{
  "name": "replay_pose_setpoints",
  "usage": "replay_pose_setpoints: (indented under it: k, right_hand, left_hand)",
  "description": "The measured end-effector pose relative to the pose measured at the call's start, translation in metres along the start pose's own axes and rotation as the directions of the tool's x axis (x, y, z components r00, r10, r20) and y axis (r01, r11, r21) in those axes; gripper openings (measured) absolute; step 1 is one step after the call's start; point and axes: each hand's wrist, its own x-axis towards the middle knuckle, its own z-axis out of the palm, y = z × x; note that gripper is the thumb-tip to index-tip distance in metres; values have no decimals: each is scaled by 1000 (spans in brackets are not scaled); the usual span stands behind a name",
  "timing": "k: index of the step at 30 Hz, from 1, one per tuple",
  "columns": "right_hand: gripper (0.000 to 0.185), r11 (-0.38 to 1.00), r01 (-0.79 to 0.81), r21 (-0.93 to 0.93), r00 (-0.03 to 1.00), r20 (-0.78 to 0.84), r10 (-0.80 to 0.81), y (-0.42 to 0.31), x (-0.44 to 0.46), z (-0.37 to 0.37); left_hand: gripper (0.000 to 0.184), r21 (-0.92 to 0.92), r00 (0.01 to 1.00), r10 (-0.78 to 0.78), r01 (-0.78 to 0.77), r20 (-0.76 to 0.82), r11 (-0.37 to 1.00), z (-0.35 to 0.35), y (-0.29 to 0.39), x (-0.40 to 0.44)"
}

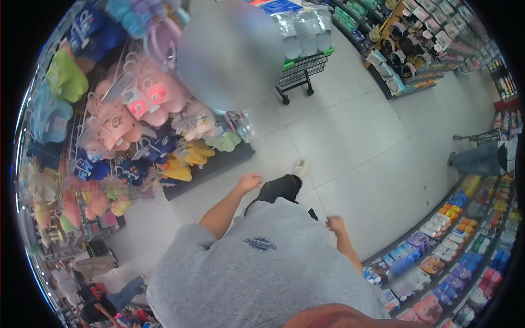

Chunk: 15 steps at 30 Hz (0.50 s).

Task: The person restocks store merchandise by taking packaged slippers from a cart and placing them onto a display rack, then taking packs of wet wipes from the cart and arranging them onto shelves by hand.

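Observation:
My left hand [250, 182] hangs in front of my body on the left, over the floor beside the dark base of the slipper display. Its fingers look curled, and I can make out nothing in them. My right hand [335, 223] is lower and to the right, above the pale tiled floor [361, 169], with its fingers bent inward; whether it holds anything is too small to tell. Neither hand touches the goods. Pink slippers [156, 98] hang on the rack at the left, with yellow ones [178, 168] and blue ones [90, 165] below them.
A cart [301, 72] with a green rim carries packs ahead, beside a blurred area. Packaged goods fill a curved shelf [437, 246] at the lower right. Another shelf [396, 57] stands at the upper right. A person in jeans [477, 159] is at far right; other people are lower left.

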Motion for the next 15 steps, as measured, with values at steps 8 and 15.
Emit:
replay_pose_setpoints:
  k: [8, 15]
  right_hand:
    - [25, 886, 463, -12, 885, -38, -464, -229, 73, -105]
    - [21, 986, 124, 112, 940, -333, -80, -198, 117, -289]
  left_hand:
    - [22, 264, 975, -216, 195, 53, 944, 52, 27, 154]
    - [36, 676, 956, 229, -292, 183, 677, 132, 198, 282]
